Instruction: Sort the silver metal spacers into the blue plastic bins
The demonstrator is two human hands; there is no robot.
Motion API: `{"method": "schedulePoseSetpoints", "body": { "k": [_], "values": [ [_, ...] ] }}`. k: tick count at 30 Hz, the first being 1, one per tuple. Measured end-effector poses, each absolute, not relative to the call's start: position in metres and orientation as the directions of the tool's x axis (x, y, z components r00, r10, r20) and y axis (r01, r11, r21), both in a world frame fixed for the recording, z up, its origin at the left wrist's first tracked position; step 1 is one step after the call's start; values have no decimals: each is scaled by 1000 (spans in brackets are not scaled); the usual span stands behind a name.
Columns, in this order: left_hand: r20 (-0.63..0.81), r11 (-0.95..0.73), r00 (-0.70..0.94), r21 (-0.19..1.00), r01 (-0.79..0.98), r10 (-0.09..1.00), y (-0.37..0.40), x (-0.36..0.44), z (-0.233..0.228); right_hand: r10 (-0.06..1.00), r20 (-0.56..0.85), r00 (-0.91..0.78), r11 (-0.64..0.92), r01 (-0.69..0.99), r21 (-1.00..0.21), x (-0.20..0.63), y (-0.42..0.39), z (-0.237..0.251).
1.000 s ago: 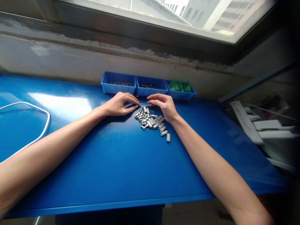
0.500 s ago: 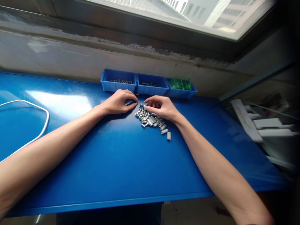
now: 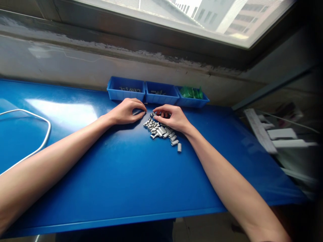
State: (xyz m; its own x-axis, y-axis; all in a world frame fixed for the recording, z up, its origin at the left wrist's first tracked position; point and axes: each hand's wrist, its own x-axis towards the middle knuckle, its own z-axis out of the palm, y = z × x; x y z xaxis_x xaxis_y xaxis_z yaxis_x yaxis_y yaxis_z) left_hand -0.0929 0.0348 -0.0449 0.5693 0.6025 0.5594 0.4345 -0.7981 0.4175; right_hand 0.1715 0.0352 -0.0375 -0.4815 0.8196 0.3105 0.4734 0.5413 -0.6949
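Observation:
A pile of small, shiny metal fittings (image 3: 151,125) lies on the blue table, with larger metal sleeves (image 3: 166,132) along its right side. My right hand (image 3: 174,117) is over the back of the pile, thumb and fingers closing on a metal sleeve (image 3: 154,114) that is partly covered by the fingertips. Just left of the pile, my left hand (image 3: 128,111) rests on the table. Its thumb and fingertips come together in a pinch; whatever they may hold is too small to make out.
Behind the hands stand three blue bins: the left bin (image 3: 125,95) and middle bin (image 3: 161,98) contain small metal parts, the right bin (image 3: 191,102) green packets. A white cable (image 3: 47,129) curves across the table's left. White objects (image 3: 282,134) sit beyond its right edge.
The whole view has shifted slightly, so everything appears a little left and lower. Both hands keep nearly the same place by the pile, with only slight finger movement in the right hand.

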Motion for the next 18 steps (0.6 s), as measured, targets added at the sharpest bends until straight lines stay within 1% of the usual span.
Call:
{"method": "schedulePoseSetpoints", "body": {
  "k": [13,18],
  "values": [
    [560,-792,560,412,450,610,33,-92,-44,862,338,-378,481,404,-778,168,36,-46],
    [558,-790,562,385,477,611,33,-91,-46,862,363,-355,488,383,-784,166,35,-46]
  ]
}}
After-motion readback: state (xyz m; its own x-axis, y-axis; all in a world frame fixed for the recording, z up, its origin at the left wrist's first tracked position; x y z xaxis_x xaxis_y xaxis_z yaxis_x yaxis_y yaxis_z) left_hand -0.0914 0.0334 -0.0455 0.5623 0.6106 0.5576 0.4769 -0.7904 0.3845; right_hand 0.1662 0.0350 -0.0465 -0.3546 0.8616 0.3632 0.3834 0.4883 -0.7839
